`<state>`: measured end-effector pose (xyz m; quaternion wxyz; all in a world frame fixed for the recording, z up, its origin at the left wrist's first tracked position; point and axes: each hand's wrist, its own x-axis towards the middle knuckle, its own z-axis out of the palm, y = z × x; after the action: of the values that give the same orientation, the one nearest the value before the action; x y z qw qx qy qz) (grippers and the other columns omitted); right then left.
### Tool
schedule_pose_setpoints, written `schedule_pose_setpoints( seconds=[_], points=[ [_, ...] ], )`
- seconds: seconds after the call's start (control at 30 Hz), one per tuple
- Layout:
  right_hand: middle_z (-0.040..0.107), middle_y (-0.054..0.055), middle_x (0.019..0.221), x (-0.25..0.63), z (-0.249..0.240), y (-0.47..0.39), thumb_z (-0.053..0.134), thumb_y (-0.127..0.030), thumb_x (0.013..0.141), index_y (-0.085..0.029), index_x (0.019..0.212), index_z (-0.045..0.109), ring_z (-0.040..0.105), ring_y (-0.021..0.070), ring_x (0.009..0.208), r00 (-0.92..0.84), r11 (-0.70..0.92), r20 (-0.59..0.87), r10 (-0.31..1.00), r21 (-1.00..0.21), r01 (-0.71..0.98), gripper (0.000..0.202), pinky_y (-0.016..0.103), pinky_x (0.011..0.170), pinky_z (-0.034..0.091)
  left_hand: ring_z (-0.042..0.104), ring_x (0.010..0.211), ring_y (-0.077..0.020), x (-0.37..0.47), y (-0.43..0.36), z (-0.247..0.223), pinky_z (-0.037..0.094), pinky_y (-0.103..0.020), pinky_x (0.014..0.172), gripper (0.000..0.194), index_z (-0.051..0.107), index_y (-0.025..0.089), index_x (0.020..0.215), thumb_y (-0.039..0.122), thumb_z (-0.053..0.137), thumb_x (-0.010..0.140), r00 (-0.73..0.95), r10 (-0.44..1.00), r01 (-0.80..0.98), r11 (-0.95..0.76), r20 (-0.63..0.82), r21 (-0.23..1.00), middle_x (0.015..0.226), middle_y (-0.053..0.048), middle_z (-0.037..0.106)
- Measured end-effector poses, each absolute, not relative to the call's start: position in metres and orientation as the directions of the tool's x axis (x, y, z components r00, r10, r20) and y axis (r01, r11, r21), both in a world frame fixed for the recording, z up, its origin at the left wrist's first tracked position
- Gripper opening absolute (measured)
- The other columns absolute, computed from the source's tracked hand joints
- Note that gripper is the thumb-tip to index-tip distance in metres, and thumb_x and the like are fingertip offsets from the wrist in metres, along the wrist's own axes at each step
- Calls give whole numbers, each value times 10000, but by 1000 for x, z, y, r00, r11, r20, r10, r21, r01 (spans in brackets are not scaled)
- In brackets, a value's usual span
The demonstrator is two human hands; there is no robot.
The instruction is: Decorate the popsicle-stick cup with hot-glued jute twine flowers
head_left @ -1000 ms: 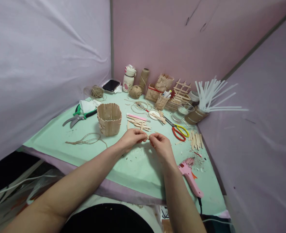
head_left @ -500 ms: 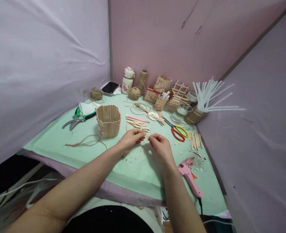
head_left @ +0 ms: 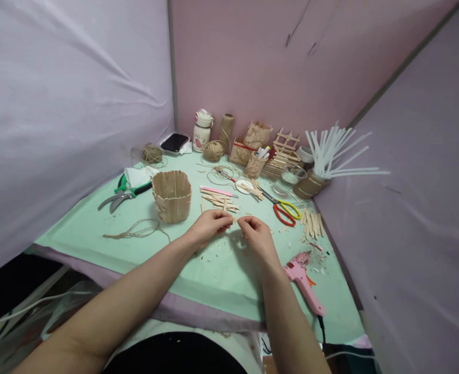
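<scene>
Over the middle of the table, my left hand [head_left: 211,227] and my right hand [head_left: 258,235] face each other, fingertips almost meeting. Both are closed in a pinch on a small pale wood piece [head_left: 235,220], mostly covered by the fingers. Left of my hands stands a basket of craft sticks [head_left: 174,206], upright with a wavy rim. Loose wooden sticks [head_left: 216,200] and a pink pen [head_left: 216,191] lie just beyond my left hand. To the right of my right forearm rests a pink hot glue gun [head_left: 306,288].
Red-and-yellow scissors [head_left: 284,213] lie to the right, green-handled pruning shears [head_left: 121,197] to the left. Twine [head_left: 136,229] lies before the basket. At the back stand a water bottle [head_left: 202,132], a glass of water [head_left: 286,182] and white glue sticks [head_left: 333,153] in a holder.
The view has shifted slightly, so the background sits a little further left. My hands keep the same pinching pose, with hardly any movement between them.
</scene>
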<state>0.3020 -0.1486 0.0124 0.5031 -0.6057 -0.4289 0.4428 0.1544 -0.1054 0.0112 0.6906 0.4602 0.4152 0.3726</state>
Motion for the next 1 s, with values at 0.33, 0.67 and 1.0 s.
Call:
schedule_pose_setpoints(
  seconds=[0.33,0.67,1.0],
  points=[
    [531,-35,571,300,14,-149,694,-409,665,-177,678,656,418,102,534,247,-149,-123,961,-985,89,236,246,515,318,452,597,-99,155,-104,4,324,-245,575,292,673,124,713,378,770,606,379,904,-96,252,-198,963,626,-5,565],
    [525,-34,582,299,19,-151,677,-434,669,-184,695,648,400,102,500,241,-210,-181,954,-973,101,253,231,431,297,418,570,-97,154,-104,1,315,-248,561,284,672,130,687,396,750,626,367,916,-78,203,-161,976,583,13,518],
    [502,-44,566,299,20,-152,666,-420,673,-182,688,634,394,95,486,223,-204,-177,959,-973,105,241,221,409,291,421,572,-99,154,-105,2,305,-251,562,252,686,121,709,357,730,635,373,913,-79,208,-165,975,581,8,523]
  ],
)
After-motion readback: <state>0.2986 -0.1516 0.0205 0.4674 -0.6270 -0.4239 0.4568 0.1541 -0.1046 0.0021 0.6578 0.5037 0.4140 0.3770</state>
